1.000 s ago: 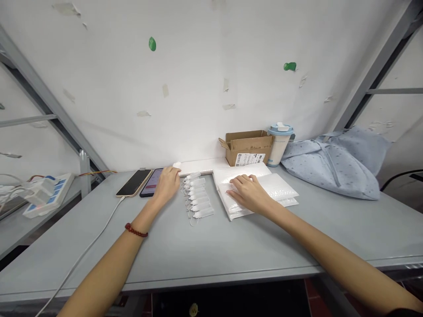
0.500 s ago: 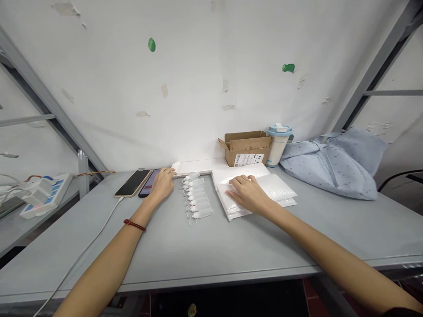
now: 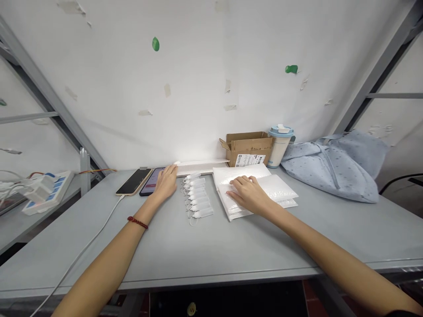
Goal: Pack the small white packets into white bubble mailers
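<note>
My left hand (image 3: 167, 181) is at the left end of a long, low white box (image 3: 202, 172), its bent fingertips on the box's edge and its thumb hidden. Behind that hand a dark phone (image 3: 149, 186) is partly covered. The top flap of the box stands slightly raised at the back. My right hand (image 3: 247, 192) lies with fingers spread on a small stack of white bubble mailers (image 3: 280, 187). Between my hands, several small clear plastic bottles (image 3: 200, 205) with white caps and thin loops lie in a column.
A second phone (image 3: 135, 182) lies at the left on a white cable. Against the wall stand an open cardboard box (image 3: 247, 145) and a lidded cup (image 3: 279, 147). A pale blue cloth bag (image 3: 330, 169) slumps at the right. A power strip (image 3: 49, 193) is at the far left.
My left hand has curled a little at the white box's end, and the box's top flap has lifted. My right hand stays on the mailers.
</note>
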Motion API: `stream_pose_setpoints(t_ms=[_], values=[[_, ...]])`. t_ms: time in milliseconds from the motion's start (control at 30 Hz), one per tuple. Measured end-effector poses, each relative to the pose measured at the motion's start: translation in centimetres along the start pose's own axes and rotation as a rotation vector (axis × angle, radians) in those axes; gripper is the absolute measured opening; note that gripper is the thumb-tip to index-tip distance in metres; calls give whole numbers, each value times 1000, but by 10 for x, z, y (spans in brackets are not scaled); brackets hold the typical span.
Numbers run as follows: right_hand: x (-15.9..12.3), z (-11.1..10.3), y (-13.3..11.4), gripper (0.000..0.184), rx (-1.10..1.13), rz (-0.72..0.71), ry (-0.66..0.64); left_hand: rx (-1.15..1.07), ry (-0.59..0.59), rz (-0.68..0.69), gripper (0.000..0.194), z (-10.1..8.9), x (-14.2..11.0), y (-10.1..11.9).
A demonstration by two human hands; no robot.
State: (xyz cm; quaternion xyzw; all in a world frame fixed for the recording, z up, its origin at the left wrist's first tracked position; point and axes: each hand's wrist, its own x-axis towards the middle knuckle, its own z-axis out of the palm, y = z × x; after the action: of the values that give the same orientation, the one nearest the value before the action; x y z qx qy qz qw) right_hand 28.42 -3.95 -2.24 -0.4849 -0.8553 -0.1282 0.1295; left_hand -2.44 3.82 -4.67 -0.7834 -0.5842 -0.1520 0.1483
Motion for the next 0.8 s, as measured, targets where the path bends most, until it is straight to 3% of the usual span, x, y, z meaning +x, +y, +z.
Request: stream_pose_setpoints(t_ms=[167, 267, 533, 800], values=[[-1, 2, 2, 29, 7, -9, 31, -22, 111, -30, 59, -14, 1, -3], [-1, 4, 3, 28, 7, -34, 114, -53, 182, -6, 60, -24, 0, -3], [1, 2, 2, 39, -5, -56, 297, -121, 409, 212, 57, -53, -7, 22], [2, 1, 5, 51, -5, -52, 392, -222, 752, 460, 44, -63, -12, 43]])
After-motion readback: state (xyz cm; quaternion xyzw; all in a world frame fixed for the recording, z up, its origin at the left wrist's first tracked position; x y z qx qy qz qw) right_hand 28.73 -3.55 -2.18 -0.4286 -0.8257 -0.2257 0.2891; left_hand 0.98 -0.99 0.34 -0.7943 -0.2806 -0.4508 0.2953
